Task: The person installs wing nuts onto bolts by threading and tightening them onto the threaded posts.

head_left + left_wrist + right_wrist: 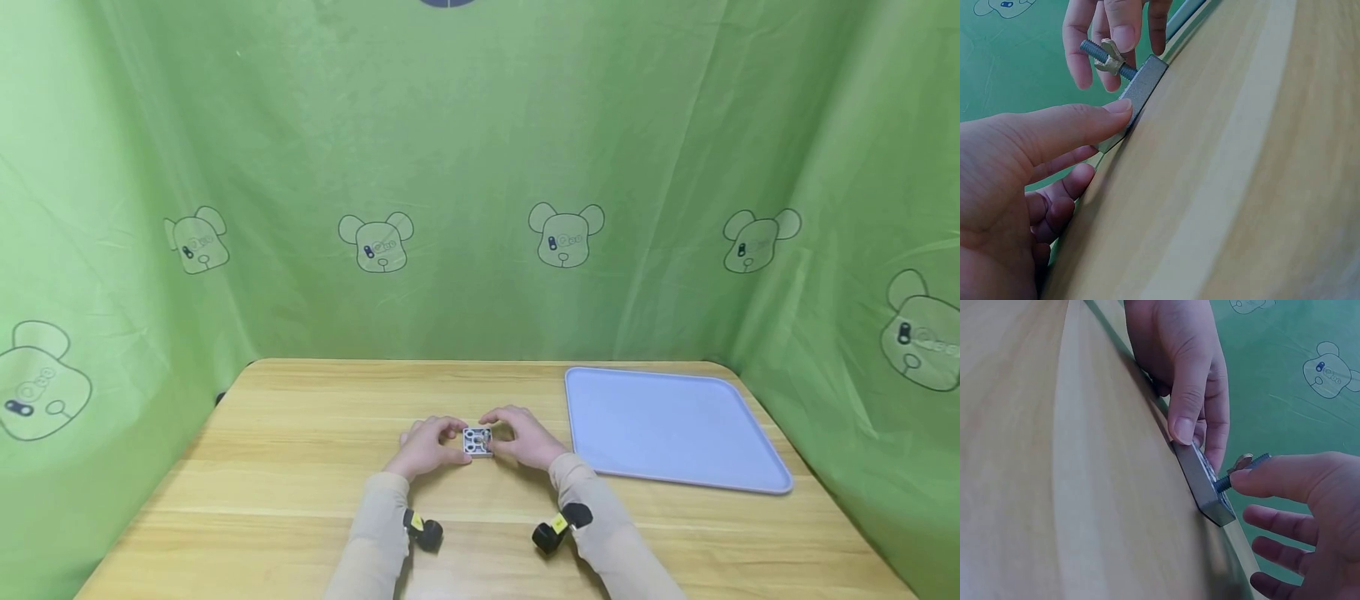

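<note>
A small square metal block (pixel 480 455) with several round holes in its top lies flat on the table. My left hand (pixel 422 447) holds it from the left, thumb along the near side and a finger at the far side. From the block rises a threaded bolt (pixel 1092 49) carrying a brass-coloured wing nut (pixel 1109 60). My right hand (pixel 528 437) pinches at this wing nut, its thumb (pixel 1254 482) pressed against it. The remaining right fingers are loosely bent beside the block; the index fingertip is hidden in the right wrist view.
A light blue shallow tray (pixel 675 429) lies on the right part of the wooden table (pixel 315 442). Green cloth (pixel 465 158) with bear-head prints hangs behind and on both sides. Small black wrist cameras (pixel 429 536) sit on both sleeves.
</note>
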### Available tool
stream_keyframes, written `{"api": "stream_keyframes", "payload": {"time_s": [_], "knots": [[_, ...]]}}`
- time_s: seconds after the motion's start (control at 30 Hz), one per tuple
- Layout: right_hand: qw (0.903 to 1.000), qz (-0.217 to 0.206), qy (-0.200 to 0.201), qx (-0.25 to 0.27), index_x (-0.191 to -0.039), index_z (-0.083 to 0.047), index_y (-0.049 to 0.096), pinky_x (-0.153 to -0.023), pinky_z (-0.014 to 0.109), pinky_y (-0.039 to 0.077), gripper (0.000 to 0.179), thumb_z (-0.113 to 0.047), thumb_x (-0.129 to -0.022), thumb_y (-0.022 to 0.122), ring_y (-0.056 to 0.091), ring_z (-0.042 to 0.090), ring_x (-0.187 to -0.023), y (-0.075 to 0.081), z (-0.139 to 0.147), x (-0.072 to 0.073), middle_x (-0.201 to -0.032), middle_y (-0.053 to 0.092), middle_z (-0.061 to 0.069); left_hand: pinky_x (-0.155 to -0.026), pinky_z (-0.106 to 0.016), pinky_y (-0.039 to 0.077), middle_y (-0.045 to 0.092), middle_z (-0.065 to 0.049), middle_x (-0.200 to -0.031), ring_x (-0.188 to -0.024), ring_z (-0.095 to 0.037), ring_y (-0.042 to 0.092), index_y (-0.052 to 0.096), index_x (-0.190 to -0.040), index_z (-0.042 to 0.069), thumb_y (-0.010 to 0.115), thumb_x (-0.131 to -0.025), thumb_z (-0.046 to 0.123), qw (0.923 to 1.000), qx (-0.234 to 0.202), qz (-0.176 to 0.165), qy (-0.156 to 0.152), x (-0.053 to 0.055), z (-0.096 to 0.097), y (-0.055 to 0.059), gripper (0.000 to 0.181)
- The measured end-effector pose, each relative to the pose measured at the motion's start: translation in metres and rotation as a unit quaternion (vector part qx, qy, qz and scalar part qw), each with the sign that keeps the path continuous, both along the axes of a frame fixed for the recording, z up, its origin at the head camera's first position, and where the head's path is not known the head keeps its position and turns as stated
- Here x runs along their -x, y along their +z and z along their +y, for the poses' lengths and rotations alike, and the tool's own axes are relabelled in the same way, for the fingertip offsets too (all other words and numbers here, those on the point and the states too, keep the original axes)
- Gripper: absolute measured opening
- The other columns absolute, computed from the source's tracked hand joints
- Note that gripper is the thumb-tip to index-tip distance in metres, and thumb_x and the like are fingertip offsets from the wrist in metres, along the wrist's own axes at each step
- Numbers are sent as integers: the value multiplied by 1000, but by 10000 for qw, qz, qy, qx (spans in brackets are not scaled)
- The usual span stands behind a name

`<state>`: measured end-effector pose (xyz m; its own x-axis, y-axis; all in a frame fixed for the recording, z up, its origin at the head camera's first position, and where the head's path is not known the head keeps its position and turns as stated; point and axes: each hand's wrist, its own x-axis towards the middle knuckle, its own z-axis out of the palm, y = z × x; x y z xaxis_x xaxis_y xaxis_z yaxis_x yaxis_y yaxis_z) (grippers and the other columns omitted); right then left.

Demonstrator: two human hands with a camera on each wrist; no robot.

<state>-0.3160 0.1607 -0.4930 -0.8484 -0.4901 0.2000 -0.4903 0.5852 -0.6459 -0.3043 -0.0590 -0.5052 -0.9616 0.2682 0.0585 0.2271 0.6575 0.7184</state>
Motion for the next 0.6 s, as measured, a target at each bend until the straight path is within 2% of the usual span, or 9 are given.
{"api": "stream_keyframes", "payload": {"time_s": [0.17,0.4,0.6], "knots": [[9999,65,81,-6,-111,-15,68,-102,57,38,30,-11,-82,73,56,30,-114,-2,-1,0,-117,67,7,-86,-41,29,65,1,-105,-97,-18,48,67,-117,21,83,-69,36,10000,-7,5,-13,0,0,0,54],[9998,71,-97,-167,-95,-17,69,-99,53,40,15,-14,-82,74,55,28,-110,-5,-3,1,-113,65,7,-86,-41,28,65,1,-105,-96,-17,48,67,-117,21,84,-69,37,10000,21,36,3,0,0,-1,53],[9996,13,-227,-191,-92,-18,68,-99,54,40,14,-15,-80,74,54,28,-110,-6,-4,1,-114,65,6,-87,-41,29,65,2,-105,-97,-17,48,67,-117,21,83,-68,37,10000,25,34,16,1,0,-2,54]]}}
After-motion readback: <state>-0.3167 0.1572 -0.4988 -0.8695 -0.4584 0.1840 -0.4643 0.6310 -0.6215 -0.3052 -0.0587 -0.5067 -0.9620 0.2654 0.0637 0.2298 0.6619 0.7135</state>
